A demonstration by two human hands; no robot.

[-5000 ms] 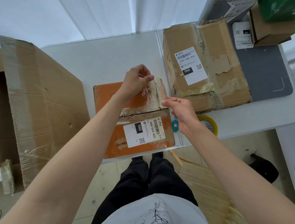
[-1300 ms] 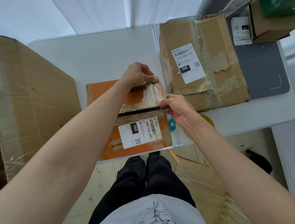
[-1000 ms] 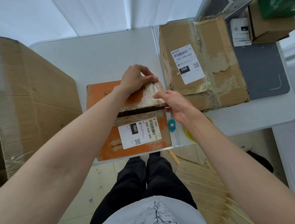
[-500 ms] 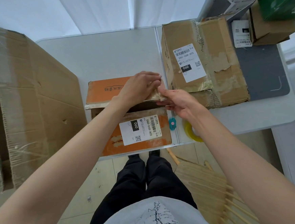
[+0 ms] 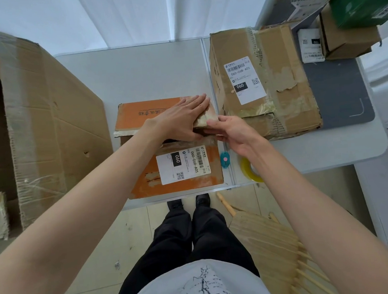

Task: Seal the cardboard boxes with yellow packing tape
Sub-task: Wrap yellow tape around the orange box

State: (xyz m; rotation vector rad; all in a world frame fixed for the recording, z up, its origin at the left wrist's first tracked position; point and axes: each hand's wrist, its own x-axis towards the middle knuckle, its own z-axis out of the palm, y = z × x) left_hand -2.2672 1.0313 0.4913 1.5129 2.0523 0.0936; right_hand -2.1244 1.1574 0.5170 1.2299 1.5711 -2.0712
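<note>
An orange cardboard box [image 5: 145, 187] with a white shipping label lies on the white table [image 5: 141, 76] in front of me. My left hand [image 5: 181, 118] lies flat, fingers straight, on the box's far flap, pressing it down. My right hand [image 5: 233, 133] is at the right end of the seam between the two flaps, fingers relaxed, touching the flap's edge. A roll of yellow packing tape [image 5: 248, 169] lies on the table by the near edge, partly hidden under my right forearm.
A small teal cutter [image 5: 224, 159] lies right of the orange box. A bigger brown taped box [image 5: 281, 89] stands to the right. A large flattened carton [image 5: 47, 126] leans at the left. More boxes [image 5: 346, 35] sit at the far right. A wooden slatted chair [image 5: 272, 245] is below.
The far flap, held up and gripped by my left hand a second ago, has come down; my left hand went from curled on its edge to flat on top. My right hand stayed at the seam's right end.
</note>
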